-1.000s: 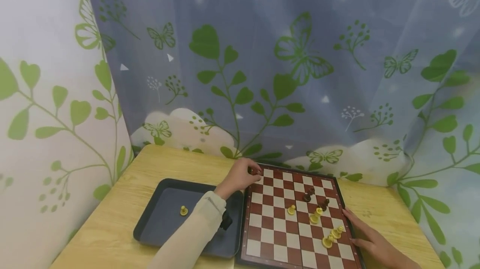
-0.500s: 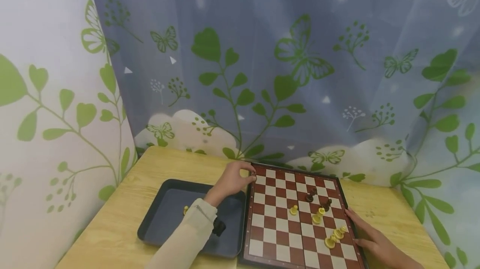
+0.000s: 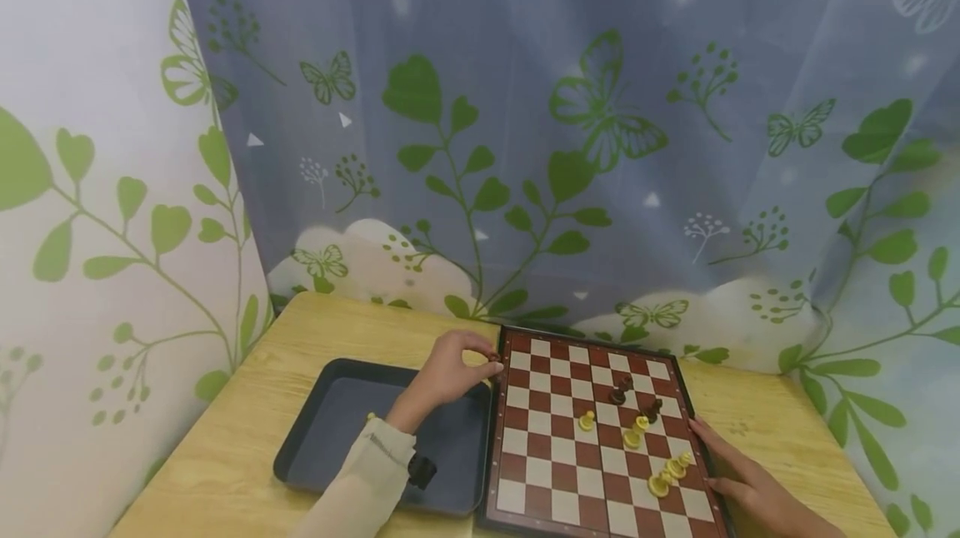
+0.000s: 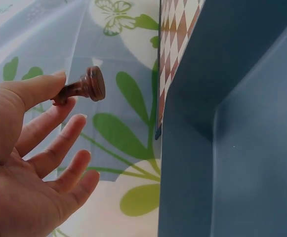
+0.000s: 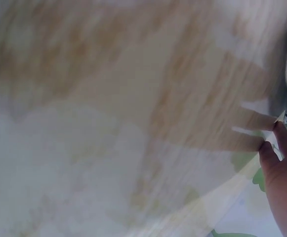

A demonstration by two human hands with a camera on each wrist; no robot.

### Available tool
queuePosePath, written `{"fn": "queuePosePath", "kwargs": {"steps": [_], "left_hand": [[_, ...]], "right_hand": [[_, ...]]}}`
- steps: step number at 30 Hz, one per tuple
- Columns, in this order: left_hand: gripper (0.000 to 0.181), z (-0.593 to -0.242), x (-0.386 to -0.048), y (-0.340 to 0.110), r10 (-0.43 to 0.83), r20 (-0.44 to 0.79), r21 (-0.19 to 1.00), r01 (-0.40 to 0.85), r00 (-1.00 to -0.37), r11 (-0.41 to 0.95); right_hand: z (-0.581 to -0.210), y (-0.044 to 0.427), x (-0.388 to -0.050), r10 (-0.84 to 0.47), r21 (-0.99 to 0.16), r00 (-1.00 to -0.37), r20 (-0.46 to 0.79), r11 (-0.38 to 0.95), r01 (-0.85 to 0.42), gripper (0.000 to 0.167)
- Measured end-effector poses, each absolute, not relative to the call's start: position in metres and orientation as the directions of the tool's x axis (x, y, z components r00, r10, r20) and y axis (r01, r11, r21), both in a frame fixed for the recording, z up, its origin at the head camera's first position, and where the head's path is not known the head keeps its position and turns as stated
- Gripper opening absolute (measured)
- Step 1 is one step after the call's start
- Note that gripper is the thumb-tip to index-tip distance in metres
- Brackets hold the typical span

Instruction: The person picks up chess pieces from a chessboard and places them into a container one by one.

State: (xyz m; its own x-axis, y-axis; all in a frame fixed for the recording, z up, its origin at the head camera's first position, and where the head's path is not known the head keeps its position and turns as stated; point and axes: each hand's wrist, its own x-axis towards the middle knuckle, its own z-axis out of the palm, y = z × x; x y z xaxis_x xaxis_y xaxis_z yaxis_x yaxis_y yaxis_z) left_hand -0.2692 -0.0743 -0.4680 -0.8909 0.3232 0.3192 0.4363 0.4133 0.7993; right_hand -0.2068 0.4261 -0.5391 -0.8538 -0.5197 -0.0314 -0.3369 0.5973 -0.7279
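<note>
My left hand (image 3: 445, 368) pinches a dark brown chess piece (image 4: 90, 86) between thumb and index finger, above the far right corner of the dark blue tray (image 3: 322, 430). In the left wrist view the piece lies tilted, its round base pointing away from the hand, and the other fingers are spread. Against the right edge of the chessboard (image 3: 551, 444) rest the fingers of my right hand (image 3: 750, 478). On the board stand two dark pieces (image 3: 619, 393) and several yellow ones, among them a yellow pawn (image 3: 587, 420).
A yellow piece in the tray is mostly hidden behind the left sleeve (image 3: 367, 480). Tray and board lie side by side on a light wooden table (image 3: 225, 446). Behind the table hangs a patterned curtain (image 3: 480, 146).
My left hand has moved left from the board's far left corner toward the tray, carrying the dark chess piece. My right hand has stayed at the board's edge.
</note>
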Motion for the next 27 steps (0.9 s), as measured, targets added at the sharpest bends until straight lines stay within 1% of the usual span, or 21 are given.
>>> {"fn": "queuePosePath", "kwargs": {"steps": [6, 13, 17, 24, 27], "left_hand": [[0.020, -0.474, -0.258, -0.083, 0.296, 0.294, 0.828, 0.397, -0.909, 0.396], [0.016, -0.476, -0.243, -0.094, 0.248, 0.305, 0.844, 0.382, -0.919, 0.377], [0.015, -0.478, -0.234, -0.100, 0.226, 0.310, 0.851, 0.376, -0.923, 0.367], [0.018, -0.482, -0.224, -0.101, 0.212, 0.293, 0.865, 0.353, -0.932, 0.357], [0.018, -0.483, -0.221, -0.101, 0.209, 0.291, 0.873, 0.349, -0.934, 0.342]], "right_hand": [[-0.540, 0.426, -0.207, -0.536, -0.747, -0.844, -0.023, 0.571, -0.342, 0.076], [-0.544, 0.427, -0.209, -0.531, -0.790, -0.845, -0.067, 0.546, -0.280, 0.080], [-0.546, 0.426, -0.209, -0.513, -0.766, -0.856, -0.066, 0.576, -0.286, 0.079], [-0.546, 0.427, -0.208, -0.541, -0.783, -0.841, -0.020, 0.531, -0.323, 0.077], [-0.545, 0.425, -0.209, -0.517, -0.765, -0.855, -0.033, 0.564, -0.311, 0.077]]}}
